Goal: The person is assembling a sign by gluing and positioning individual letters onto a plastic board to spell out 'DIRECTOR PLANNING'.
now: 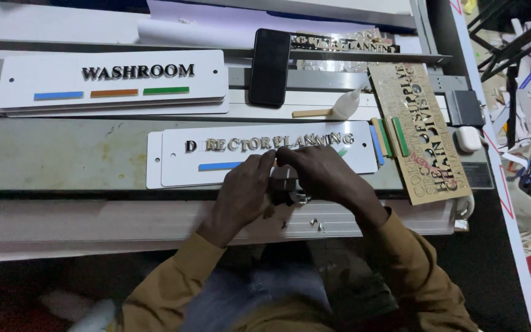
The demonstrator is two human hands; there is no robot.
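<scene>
The person stands at the near edge of the workbench [62,160], and both hands are together over the lower edge of a white sign plate [265,154] with raised metal letters. The left hand [244,190] is curled, its fingertips touching the plate just below the letters. The right hand [321,172] is also curled, its fingers bent down beside the left ones. Between the two hands a small grey piece [285,178] shows; I cannot tell which hand pinches it, or if either really grips it. A blue strip [219,166] lies on the plate, to the left of the hands.

Small metal bits [316,224] lie on the near edge of the workbench, just under the right wrist. Toward the far left corner lies a second white sign [112,77] with dark letters and three coloured bars. A black phone [270,66] lies at the far edge, near the middle. A white glue bottle [342,107] lies on its side just beyond the plate. At the right edge a gold sheet of cut letters [422,132] lies tilted, with coloured strips [388,138] between it and the plate.
</scene>
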